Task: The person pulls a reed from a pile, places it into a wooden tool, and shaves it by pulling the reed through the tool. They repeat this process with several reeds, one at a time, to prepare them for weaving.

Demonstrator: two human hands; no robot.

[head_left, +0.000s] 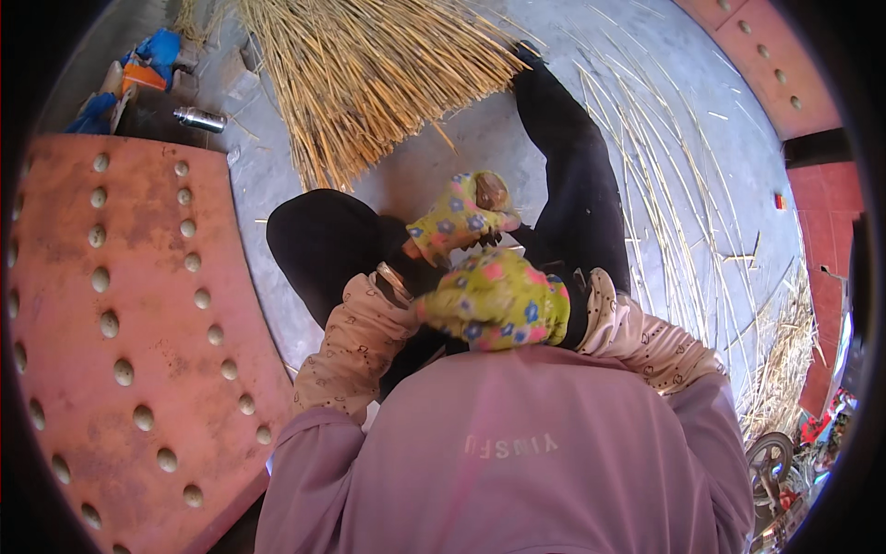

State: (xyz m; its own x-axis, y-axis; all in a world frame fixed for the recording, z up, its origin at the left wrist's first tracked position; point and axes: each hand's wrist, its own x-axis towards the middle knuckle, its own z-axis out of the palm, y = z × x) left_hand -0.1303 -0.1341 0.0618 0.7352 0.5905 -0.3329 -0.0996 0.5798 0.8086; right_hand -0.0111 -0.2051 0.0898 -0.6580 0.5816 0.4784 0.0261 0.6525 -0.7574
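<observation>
Yellow-gloved left hand (452, 222), right hand (498, 300) curled; grip unclear; straw bundle (369, 78) edge apart; floor (489, 137) between

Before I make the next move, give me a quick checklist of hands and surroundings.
1. Left hand and right hand gloved: ok.
2. Grip on anything: cannot tell; the right hand is blurred and the fingers mostly hidden.
3. Stalk bundle apart from both hands: ok, lying ahead on the floor.
4. Loose stalks gathered: not ok, scattered right of the right leg.
5. Silver flask away from hands: ok.
</observation>
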